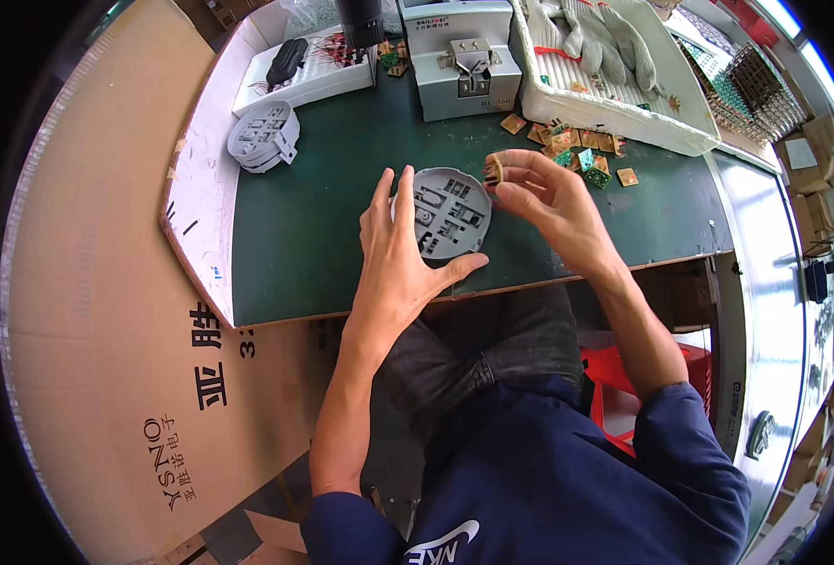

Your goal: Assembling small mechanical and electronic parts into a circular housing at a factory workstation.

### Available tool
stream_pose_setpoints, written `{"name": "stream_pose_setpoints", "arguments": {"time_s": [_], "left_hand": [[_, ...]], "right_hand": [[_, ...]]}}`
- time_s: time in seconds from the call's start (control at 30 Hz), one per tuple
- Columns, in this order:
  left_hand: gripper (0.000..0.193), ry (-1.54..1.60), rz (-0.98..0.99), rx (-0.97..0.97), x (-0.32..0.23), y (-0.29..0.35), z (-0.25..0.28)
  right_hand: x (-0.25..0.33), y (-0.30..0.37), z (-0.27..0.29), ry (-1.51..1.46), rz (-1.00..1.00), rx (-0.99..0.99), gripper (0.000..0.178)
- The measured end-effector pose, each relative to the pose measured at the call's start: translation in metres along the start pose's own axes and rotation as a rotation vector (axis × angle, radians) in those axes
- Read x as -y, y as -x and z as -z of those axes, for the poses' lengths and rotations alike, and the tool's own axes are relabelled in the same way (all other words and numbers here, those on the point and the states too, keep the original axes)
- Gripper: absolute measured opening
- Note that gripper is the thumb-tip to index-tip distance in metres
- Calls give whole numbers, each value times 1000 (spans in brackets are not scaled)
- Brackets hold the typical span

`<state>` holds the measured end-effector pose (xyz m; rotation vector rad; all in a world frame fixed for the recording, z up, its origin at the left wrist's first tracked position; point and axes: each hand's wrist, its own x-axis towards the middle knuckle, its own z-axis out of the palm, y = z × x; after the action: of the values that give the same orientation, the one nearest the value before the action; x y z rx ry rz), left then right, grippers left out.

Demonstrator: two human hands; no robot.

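A round grey plastic housing [454,212] with several moulded slots and compartments sits at the front of the green bench. Around its left side and near edge curls my left hand [393,250], with the fingers up one side and the thumb along the bottom. Between the thumb and fingers of my right hand [553,202] is a small circuit board [495,171] with dark prongs, held just above the housing's right rim. Several similar small boards [567,141] lie loose beyond my right hand, some tan and some green.
Stacked grey housings [264,137] stand at the left beside a white foam tray [304,75] with wires. At the back is a grey metal machine [464,71]. Gloves [605,42] lie in a foam box [624,118] at the right. A large cardboard sheet [97,282] borders the left.
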<state>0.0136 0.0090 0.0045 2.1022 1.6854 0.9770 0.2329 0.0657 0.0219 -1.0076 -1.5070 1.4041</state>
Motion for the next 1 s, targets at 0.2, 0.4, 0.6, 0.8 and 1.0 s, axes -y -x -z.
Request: {"name": "stream_pose_setpoints", "arguments": {"time_s": [0.2, 0.4, 0.6, 0.8, 1.0], "left_hand": [[117, 53, 2, -27, -1, 6, -4], [115, 20, 6, -55, -2, 7, -6], [108, -132, 12, -188, -4, 10, -16], [52, 345, -103, -317, -11, 0, 9], [23, 400, -164, -412, -15, 1, 2]], "right_hand": [[-11, -18, -14, -45, 42, -13, 36], [-15, -39, -29, -35, 21, -17, 36], [-5, -41, -23, 47, 161, -11, 33], [7, -11, -21, -142, 247, 132, 42], [-1, 7, -30, -57, 330, 136, 38]]}}
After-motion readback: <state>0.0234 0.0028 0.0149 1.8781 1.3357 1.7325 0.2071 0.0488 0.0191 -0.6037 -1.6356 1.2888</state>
